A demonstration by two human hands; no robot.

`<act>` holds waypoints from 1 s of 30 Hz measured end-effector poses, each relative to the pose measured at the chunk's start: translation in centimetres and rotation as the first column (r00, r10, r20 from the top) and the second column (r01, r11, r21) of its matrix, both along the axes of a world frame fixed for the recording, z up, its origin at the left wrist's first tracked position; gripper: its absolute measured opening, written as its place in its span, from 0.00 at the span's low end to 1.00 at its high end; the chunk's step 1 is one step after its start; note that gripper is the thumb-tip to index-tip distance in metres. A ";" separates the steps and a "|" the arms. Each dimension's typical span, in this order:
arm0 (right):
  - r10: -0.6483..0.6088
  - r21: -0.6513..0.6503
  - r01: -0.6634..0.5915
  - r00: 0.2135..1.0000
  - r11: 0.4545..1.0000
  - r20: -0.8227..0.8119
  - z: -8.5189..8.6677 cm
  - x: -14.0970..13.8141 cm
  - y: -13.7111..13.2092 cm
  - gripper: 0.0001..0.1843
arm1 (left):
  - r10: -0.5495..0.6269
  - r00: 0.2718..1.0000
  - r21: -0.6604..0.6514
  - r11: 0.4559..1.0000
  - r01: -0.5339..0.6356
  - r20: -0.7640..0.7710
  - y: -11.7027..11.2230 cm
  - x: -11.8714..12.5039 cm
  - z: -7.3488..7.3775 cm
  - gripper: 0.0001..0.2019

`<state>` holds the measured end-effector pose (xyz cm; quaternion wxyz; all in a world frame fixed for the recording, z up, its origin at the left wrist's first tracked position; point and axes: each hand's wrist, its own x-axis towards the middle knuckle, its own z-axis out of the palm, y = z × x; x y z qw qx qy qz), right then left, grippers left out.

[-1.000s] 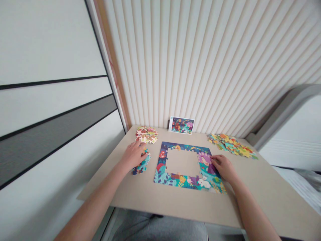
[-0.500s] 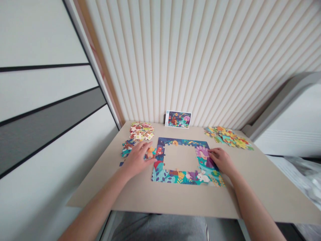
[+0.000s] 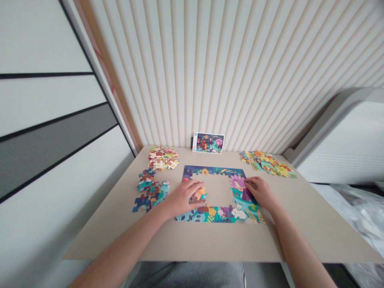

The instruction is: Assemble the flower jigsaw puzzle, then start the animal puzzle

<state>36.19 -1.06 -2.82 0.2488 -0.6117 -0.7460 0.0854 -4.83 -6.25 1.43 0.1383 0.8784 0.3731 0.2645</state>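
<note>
A jigsaw puzzle border [image 3: 210,216] lies on the table, joined all the way round an open middle. My left hand [image 3: 181,198] reaches over the border's left side. Between its thumb and fingers is an orange and teal puzzle piece [image 3: 199,195], held over the left part of the opening. The hand covers much of the border's left edge. At the right edge of the border, by the purple peacock, my right hand [image 3: 260,191] has its fingers closed on the edge.
A picture card [image 3: 209,143] leans against the ribbed wall [image 3: 186,80]. Red and white pieces [image 3: 163,158] are heaped at the back left, dark blue and teal pieces [image 3: 150,188] nearer on the left. A yellow and green heap [image 3: 268,163] lies at the back right of the table [image 3: 216,244].
My left hand has moved right, bringing the orange piece from beside the border to over its opening. My right hand stays at the right edge. The view has shifted slightly.
</note>
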 end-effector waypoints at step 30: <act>-0.009 -0.002 0.009 1.000 1.000 -0.007 0.5 -0.4 -0.3 0.17 | -0.021 0.986 -0.058 0.998 0.011 -0.167 -0.3 -1.3 0.0 0.35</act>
